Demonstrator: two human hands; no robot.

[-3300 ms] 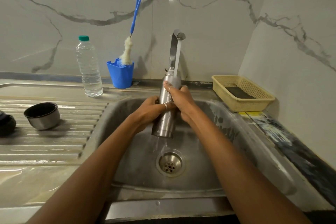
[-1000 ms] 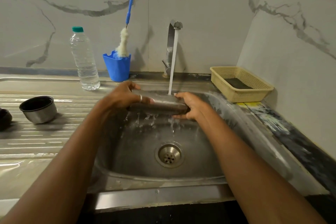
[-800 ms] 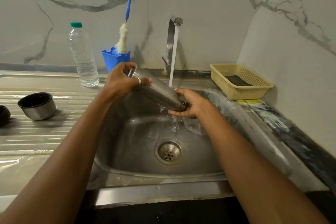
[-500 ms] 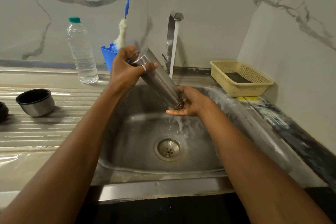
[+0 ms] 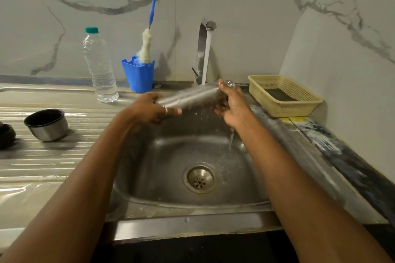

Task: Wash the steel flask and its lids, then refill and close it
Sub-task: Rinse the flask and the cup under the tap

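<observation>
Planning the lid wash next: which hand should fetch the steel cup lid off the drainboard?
Left, probably. The left hand grips the flask nearest the steel cup lid, which sits on the drainboard on that side; the right hand holds the far end, beside the basket.

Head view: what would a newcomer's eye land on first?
The steel flask, held almost level over the sink, with the left hand gripping one end and the right hand the other, right under the running tap. Next come the brush standing in a blue cup against the back wall, and the steel lid lying open side up on the drainboard at left.
</observation>
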